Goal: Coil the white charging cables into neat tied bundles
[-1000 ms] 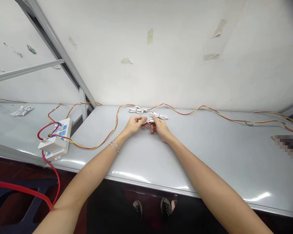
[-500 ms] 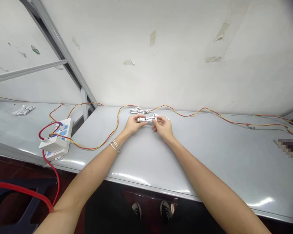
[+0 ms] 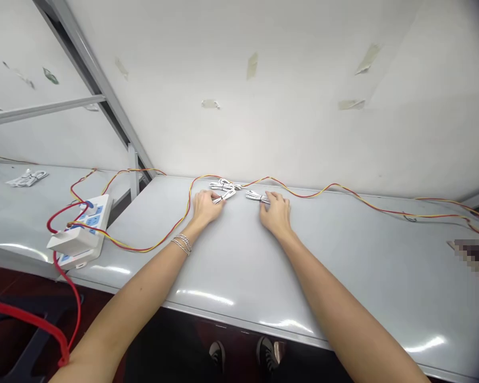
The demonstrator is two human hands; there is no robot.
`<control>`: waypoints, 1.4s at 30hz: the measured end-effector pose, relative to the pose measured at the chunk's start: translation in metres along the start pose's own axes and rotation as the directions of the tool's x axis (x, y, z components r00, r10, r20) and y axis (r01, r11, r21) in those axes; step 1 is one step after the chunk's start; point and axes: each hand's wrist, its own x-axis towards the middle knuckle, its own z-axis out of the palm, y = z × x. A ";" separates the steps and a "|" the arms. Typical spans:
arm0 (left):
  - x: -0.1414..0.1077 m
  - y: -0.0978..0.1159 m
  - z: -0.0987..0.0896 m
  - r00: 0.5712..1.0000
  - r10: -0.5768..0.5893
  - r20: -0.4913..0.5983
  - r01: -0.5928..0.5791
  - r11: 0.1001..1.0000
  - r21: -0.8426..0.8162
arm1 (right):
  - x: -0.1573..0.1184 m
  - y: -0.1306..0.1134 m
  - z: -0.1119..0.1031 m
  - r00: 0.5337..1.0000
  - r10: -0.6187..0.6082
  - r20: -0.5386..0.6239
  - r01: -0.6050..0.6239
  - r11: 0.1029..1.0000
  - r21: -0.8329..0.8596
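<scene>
On the grey table [image 3: 239, 266], my left hand [image 3: 207, 206] pinches one end of a white cable bundle [image 3: 225, 196] bound with a dark tie. Just behind it, another white bundle [image 3: 220, 184] lies near the wall, close against the first. To the right, my right hand [image 3: 277, 213] has its thumb and fingers closed on the right end of a further tied white bundle [image 3: 256, 197], which rests low at the table. A gap of bare table separates the two hands.
A white power strip [image 3: 98, 215] with a white adapter [image 3: 74, 241] and red cord stands at left. Red-and-yellow wire [image 3: 335, 185] runs along the wall [image 3: 295, 122]. Another white bundle [image 3: 27, 178] lies far left. A pixelated object [image 3: 477, 255] is at right.
My hands have moved apart. The bundle that was between both hands is now in my left hand only, lower and turned; my right hand has gone to a bundle at the right. The view shifted slightly.
</scene>
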 end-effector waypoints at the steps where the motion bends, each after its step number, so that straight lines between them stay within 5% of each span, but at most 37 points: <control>1: 0.000 0.000 0.001 1.000 -0.011 -0.009 0.011 1.000 0.026 | 0.000 0.000 0.001 1.000 -0.007 0.008 0.007 1.000 -0.001; 7: 0.000 -0.001 0.002 0.998 -0.069 0.006 0.069 0.993 0.098 | 0.002 -0.001 0.002 0.998 -0.022 0.061 0.018 0.998 0.063; 11: -0.003 0.001 -0.001 0.997 -0.058 -0.043 0.061 0.995 0.083 | 0.003 0.000 0.002 1.000 -0.023 -0.002 0.023 0.982 0.185; 17: -0.008 0.009 -0.004 0.977 0.085 -0.196 -0.104 0.991 -0.089 | -0.001 -0.014 0.003 0.994 -0.036 -0.103 0.073 0.918 0.391; 20: -0.014 0.016 0.001 0.986 0.147 -0.075 -0.164 0.917 -0.362 | -0.008 -0.025 0.004 0.992 -0.026 -0.120 0.082 0.871 0.485; 23: -0.023 0.024 0.009 0.977 0.178 0.114 -0.075 0.795 -0.602 | -0.015 -0.035 0.004 0.989 -0.081 -0.124 0.135 0.830 0.542; 26: -0.029 0.029 0.015 0.964 0.213 0.158 -0.031 0.682 -0.730 | -0.020 -0.042 0.004 0.977 -0.179 -0.113 0.212 0.802 0.559; 31: -0.029 0.028 0.016 0.965 0.210 0.155 -0.006 0.611 -0.792 | -0.023 -0.045 0.004 0.970 -0.232 -0.076 0.230 0.765 0.601; 42: -0.028 0.024 0.014 0.968 0.202 0.146 -0.030 0.676 -0.736 | -0.023 -0.044 0.007 0.993 -0.114 0.037 0.056 0.714 0.698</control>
